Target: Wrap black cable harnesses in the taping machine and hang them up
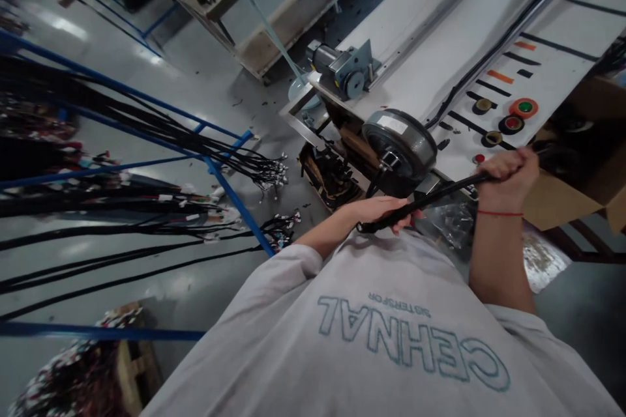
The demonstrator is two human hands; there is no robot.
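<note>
A black wire harness [443, 191] stretches slantwise in front of my chest. My left hand [384, 207] grips its lower end, close against my shirt, with the fingers partly hidden under it. Farther right and higher, my right hand [508, 172] is closed in a fist around the same harness, which runs on past it toward the right. Just beyond my left hand, a dark round drum [401, 143] with a metal hub is mounted at the end of the white workbench [430, 58].
Tape rolls [524, 107] and black and orange strips lie on the bench. A small motor [337, 65] sits at its corner. To the left, a blue rack [229, 195] carries many black harnesses. An open cardboard box [562, 199] stands at right, beside a plastic bag [542, 260].
</note>
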